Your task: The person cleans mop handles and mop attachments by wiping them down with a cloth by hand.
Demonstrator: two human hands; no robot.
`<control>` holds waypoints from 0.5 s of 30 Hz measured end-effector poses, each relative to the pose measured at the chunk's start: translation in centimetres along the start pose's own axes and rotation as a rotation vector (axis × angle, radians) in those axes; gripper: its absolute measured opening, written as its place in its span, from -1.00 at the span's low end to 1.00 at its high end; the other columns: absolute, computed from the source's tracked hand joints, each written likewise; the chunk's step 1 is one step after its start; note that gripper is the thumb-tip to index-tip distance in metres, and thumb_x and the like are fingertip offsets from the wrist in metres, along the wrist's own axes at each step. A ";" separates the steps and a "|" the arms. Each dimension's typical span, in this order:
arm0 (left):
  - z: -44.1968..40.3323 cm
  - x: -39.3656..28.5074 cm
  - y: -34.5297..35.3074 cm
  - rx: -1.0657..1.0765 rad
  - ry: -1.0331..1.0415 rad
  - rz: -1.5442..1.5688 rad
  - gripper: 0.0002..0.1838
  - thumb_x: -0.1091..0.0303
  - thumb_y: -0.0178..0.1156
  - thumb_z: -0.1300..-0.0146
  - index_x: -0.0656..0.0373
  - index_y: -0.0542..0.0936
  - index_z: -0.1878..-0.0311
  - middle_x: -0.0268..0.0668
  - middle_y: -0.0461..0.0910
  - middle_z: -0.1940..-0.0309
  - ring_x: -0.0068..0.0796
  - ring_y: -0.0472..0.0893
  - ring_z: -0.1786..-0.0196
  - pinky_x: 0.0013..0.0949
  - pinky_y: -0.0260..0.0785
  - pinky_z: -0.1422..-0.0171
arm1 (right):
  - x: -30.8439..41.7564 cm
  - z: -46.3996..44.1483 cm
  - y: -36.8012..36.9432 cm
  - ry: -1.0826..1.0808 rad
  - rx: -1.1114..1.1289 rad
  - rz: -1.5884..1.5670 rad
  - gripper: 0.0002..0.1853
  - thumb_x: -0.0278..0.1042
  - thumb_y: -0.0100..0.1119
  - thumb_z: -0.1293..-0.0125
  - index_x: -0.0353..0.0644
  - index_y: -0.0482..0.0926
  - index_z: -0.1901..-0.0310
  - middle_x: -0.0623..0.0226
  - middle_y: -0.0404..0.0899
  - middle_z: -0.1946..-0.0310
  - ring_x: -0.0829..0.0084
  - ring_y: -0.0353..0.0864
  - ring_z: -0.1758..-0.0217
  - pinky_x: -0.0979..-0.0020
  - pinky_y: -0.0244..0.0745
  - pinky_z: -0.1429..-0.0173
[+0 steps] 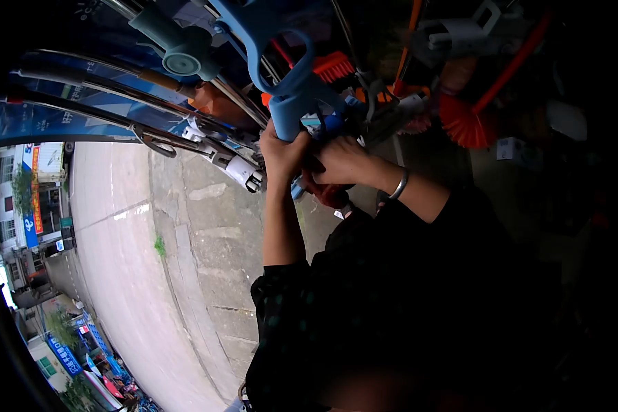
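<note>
A light blue plastic tool with a large loop-shaped grip rises in front of me. My left hand is closed around its lower, tube-like part. Close beside it on the right is my right hand, fingers curled, a silver bangle on its wrist. What the right fingers hold is hidden in shadow. Small blue parts show just above and between the hands. A dark reddish thing lies below the right hand, too dim to name.
Several long metal poles with grey and white fittings stick out at the left. A grey-green plastic fitting, a red brush and a round red brush stand around. Pale paved ground and shopfronts lie left.
</note>
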State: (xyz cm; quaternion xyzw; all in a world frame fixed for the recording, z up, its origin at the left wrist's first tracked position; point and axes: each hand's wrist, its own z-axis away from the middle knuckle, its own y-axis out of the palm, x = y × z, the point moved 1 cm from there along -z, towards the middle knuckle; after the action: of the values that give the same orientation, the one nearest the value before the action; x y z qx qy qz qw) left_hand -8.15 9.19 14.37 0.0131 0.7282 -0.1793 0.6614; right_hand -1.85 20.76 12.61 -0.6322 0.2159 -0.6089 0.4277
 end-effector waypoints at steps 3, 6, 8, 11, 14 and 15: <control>-0.6 0.5 0.0 0.010 0.022 -0.002 -0.80 0.49 0.15 0.10 0.29 0.48 0.32 -0.41 0.49 0.53 -0.64 0.43 0.44 -0.51 0.32 0.31 | -2.2 4.3 1.9 0.061 -0.018 -0.240 -0.67 -0.13 0.21 0.09 -0.10 0.56 0.28 0.20 0.61 0.46 0.12 0.61 0.36 0.21 0.50 0.22; -1.2 0.3 0.0 0.009 0.002 -0.012 -0.80 0.49 0.15 0.08 0.29 0.49 0.32 -0.40 0.49 0.53 -0.64 0.43 0.44 -0.51 0.32 0.31 | -2.7 6.1 2.5 0.100 -0.094 -0.154 -0.61 -0.14 0.19 0.02 -0.11 0.52 0.14 0.22 0.61 0.43 0.16 0.61 0.33 0.22 0.50 0.23; -0.8 0.4 0.3 0.034 0.004 -0.019 -0.80 0.49 0.15 0.08 0.30 0.49 0.32 -0.40 0.49 0.53 -0.65 0.44 0.44 -0.52 0.32 0.31 | -1.3 5.3 1.2 -0.034 -0.434 -0.272 -0.56 -0.16 0.20 -0.05 -0.11 0.46 0.02 0.20 0.59 0.40 0.13 0.60 0.32 0.24 0.51 0.24; -0.9 0.3 0.5 0.005 -0.058 0.003 -0.80 0.49 0.15 0.06 0.29 0.50 0.29 -0.41 0.52 0.52 -0.68 0.45 0.44 -0.55 0.32 0.33 | -1.2 2.3 1.7 -0.078 -0.453 -0.150 -0.57 -0.16 0.23 -0.03 -0.12 0.47 0.05 0.16 0.57 0.26 0.10 0.59 0.22 0.18 0.51 0.20; -0.5 0.2 0.1 -0.042 0.029 -0.025 -0.78 0.49 0.18 0.06 0.29 0.51 0.27 -0.41 0.53 0.49 -0.68 0.45 0.44 -0.55 0.32 0.32 | -3.7 2.8 5.2 -0.063 -0.467 -0.183 -0.58 -0.22 0.24 0.00 -0.05 0.49 0.05 0.13 0.51 0.15 0.07 0.58 0.21 0.15 0.51 0.21; -0.5 0.7 0.1 -0.023 0.075 0.007 -0.77 0.48 0.19 0.06 0.30 0.51 0.27 -0.41 0.53 0.48 -0.68 0.45 0.44 -0.55 0.32 0.31 | -4.5 3.3 5.4 -0.129 -0.565 -0.131 -0.58 -0.24 0.24 -0.01 -0.04 0.49 0.03 0.14 0.50 0.17 0.07 0.57 0.22 0.16 0.52 0.21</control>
State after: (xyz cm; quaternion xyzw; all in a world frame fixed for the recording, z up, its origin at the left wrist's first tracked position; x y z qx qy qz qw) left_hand -8.70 9.25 13.72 0.0148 0.7545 -0.1677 0.6343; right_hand 1.94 22.35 5.94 -0.7762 0.3078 -0.5097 0.2073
